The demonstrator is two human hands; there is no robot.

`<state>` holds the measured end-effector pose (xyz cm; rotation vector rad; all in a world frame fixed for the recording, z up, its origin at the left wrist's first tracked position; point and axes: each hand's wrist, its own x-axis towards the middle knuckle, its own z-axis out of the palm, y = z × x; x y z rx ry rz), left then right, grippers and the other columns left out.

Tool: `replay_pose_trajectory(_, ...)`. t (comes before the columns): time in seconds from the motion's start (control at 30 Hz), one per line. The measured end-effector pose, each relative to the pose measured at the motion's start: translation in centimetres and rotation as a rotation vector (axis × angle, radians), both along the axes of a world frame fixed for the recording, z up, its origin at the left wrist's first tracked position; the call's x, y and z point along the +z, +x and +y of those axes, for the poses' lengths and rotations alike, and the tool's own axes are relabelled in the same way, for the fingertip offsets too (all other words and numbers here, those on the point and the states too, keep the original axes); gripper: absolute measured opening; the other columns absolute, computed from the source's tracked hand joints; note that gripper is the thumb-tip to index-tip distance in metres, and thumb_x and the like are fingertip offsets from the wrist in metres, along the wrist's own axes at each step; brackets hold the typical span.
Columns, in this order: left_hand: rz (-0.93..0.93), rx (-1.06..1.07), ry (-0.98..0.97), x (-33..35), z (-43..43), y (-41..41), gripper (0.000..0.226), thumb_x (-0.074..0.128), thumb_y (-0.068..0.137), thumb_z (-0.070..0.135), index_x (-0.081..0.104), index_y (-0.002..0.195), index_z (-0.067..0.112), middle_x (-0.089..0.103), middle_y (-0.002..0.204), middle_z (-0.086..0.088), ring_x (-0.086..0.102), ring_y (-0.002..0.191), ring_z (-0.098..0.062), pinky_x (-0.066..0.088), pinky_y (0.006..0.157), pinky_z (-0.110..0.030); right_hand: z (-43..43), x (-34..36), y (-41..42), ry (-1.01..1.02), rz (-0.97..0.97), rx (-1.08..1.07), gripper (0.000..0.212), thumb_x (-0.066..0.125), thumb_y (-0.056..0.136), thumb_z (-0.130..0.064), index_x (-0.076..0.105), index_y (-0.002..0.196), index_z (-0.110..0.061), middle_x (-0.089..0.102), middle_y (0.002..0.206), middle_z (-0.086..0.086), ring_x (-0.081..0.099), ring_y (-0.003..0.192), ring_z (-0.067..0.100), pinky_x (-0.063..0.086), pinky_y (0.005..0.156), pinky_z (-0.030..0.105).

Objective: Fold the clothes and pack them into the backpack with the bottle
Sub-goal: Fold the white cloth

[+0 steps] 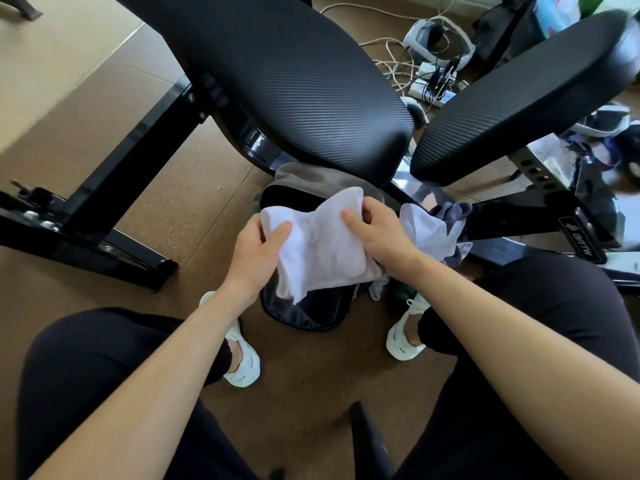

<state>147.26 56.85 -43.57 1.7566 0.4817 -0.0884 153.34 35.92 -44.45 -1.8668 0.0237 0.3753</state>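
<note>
My left hand [258,247] gripped white garment [322,244] at left edge, thumb on top. My right hand [377,230] pinched its upper right part. Garment bunched above black backpack [304,311] on floor between my feet; grey cloth [311,178] behind.

**Hands Holding Garment Above Backpack on Floor**

A seated person's left hand [256,251] and right hand [377,233] are gripping a garment [322,251] from either side, directly above a backpack [308,313] that is lying on the floor [173,202] between the left shoe [242,362] and the right shoe [405,337]. Behind the backpack, a second garment [311,178] is lying partly under the near end of a bench pad [294,81]. A second pad [519,98] is angling away to that pad's right. More clothes [433,230] are lying just right of the right hand, against the bench frame [519,220]. Power strips [429,81] are lying on the floor behind, between the two pads. A cardboard sheet [69,64] is lying far left.
</note>
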Motion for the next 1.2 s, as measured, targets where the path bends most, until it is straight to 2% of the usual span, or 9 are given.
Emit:
replay_pose_trajectory(0.13,0.068,-0.100,-0.034,-0.1,-1.7,-0.1,0.013,0.067,0.097,0.025,0.060,0.103,0.017,0.068,0.105,-0.011,0.069,0.096,-0.023,0.058,0.084,-0.046,0.9,-0.1,-1.5,0.081,0.036,0.211,0.035,0.062,0.097,-0.036,0.060,0.107,-0.002,0.067,0.101,0.016,0.064,0.089,0.029,0.055,0.080,0.043)
replay_pose_trajectory(0.3,0.170,-0.200,-0.258,0.6,-1.9,0.0,0.034,0.053,0.098,0.042,0.056,0.102,0.009,0.067,0.100,-0.020,0.073,0.075,-0.029,0.061,0.065,-0.038,1.4,-0.1,-1.9,0.032,0.034,0.326,0.054,0.066,0.090,-0.054,0.056,0.106,-0.003,0.050,0.090,0.002,0.047,0.080,0.012,0.042,0.072,0.033)
replay_pose_trajectory(0.53,0.142,-0.410,-0.246,0.4,-1.3,0.2,0.046,0.046,0.093,0.047,0.064,0.122,0.016,0.074,0.110,-0.011,0.072,0.101,-0.025,0.060,0.079,-0.035,0.8,-0.7,-1.4,-0.104,-0.036,0.237,0.056,0.076,0.075,-0.053,0.060,0.111,-0.013,0.067,0.106,0.009,0.065,0.100,0.025,0.055,0.088,0.053)
replay_pose_trajectory(0.67,0.050,-0.081,-0.156,0.1,-0.8,0.7,0.033,0.055,0.083,0.042,0.070,0.102,0.019,0.069,0.095,-0.003,0.066,0.092,-0.020,0.054,0.075,-0.033,0.5,0.1,-0.7,0.040,0.069,0.143,0.031,0.071,0.088,-0.036,0.066,0.111,-0.015,0.072,0.109,0.008,0.069,0.103,0.026,0.055,0.095,0.055)
replay_pose_trajectory(0.77,0.020,0.144,-0.157,-0.3,0.0,1.0,0.034,0.061,0.079,0.044,0.065,0.105,0.022,0.068,0.104,-0.002,0.065,0.099,-0.022,0.053,0.084,-0.040,-0.1,1.1,0.0,0.291,0.230,0.095,0.026,0.064,0.098,-0.025,0.066,0.120,-0.012,0.073,0.115,0.010,0.071,0.105,0.026,0.056,0.097,0.050)
replay_pose_trajectory(0.87,0.068,0.085,-0.288,-0.5,0.4,1.1,0.057,0.064,0.078,0.063,0.065,0.112,0.017,0.070,0.111,-0.004,0.067,0.102,-0.021,0.052,0.087,-0.039,-0.7,2.3,0.7,0.592,0.405,0.063,0.026,0.054,0.104,-0.021,0.063,0.127,-0.012,0.072,0.118,0.010,0.070,0.105,0.026,0.059,0.088,0.043)
replay_pose_trajectory(0.97,0.119,-0.109,-0.527,-0.2,0.3,0.7,0.080,0.058,0.082,0.076,0.057,0.141,0.023,0.065,0.137,-0.004,0.062,0.126,-0.025,0.050,0.104,-0.043,-0.6,1.9,0.8,0.631,0.419,-0.026,0.029,0.055,0.104,-0.020,0.059,0.129,-0.007,0.071,0.118,0.014,0.069,0.103,0.030,0.061,0.084,0.043)
replay_pose_trajectory(1.07,0.140,-0.164,-0.546,0.3,-0.6,0.3,0.061,0.067,0.087,0.055,0.059,0.138,0.021,0.072,0.127,-0.003,0.069,0.115,-0.023,0.060,0.088,-0.033,-0.3,0.3,0.7,0.539,0.395,-0.098,0.034,0.062,0.100,-0.018,0.056,0.131,-0.003,0.070,0.123,0.016,0.068,0.108,0.034,0.059,0.082,0.042)
replay_pose_trajectory(1.2,0.115,-0.112,-0.198,-0.4,-0.9,0.5,0.067,0.092,0.070,0.031,0.059,0.127,0.022,0.073,0.116,0.000,0.071,0.106,-0.020,0.060,0.077,-0.029,-0.4,-0.2,0.7,0.494,0.422,-0.049,0.040,0.070,0.092,-0.016,0.061,0.129,-0.006,0.071,0.123,0.016,0.070,0.110,0.034,0.059,0.087,0.046)
